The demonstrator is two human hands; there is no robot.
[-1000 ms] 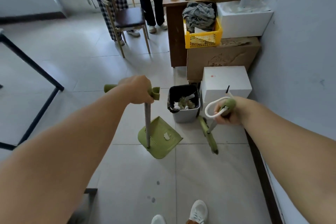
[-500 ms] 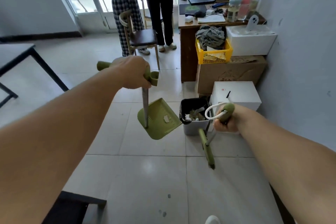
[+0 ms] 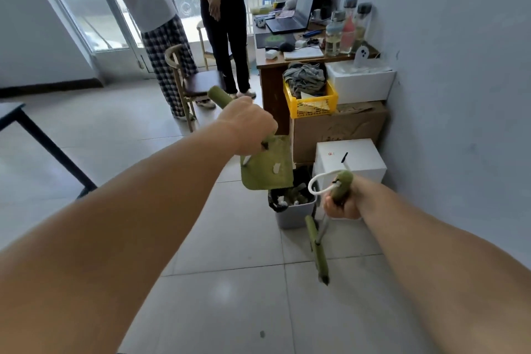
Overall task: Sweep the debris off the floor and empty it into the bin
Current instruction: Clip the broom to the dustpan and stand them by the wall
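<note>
My left hand grips the green handle of a long-handled dustpan. The pan hangs in the air just above and left of the grey bin, tilted, with a white scrap of debris on it. The bin has a black liner and holds crumpled waste. My right hand is closed around the green grip of the broom, which has a white loop at its top. The broom's green head rests on the tiles right of the bin.
A white box, a cardboard box and a yellow basket of clothes stand behind the bin against the wall. A wooden desk, a chair and two standing people are further back. A black table stands left.
My left hand has lifted the dustpan up and carried it right, from beside the bin to over its rim. The camera view has tilted upward. My right hand and broom stayed near the bin.
</note>
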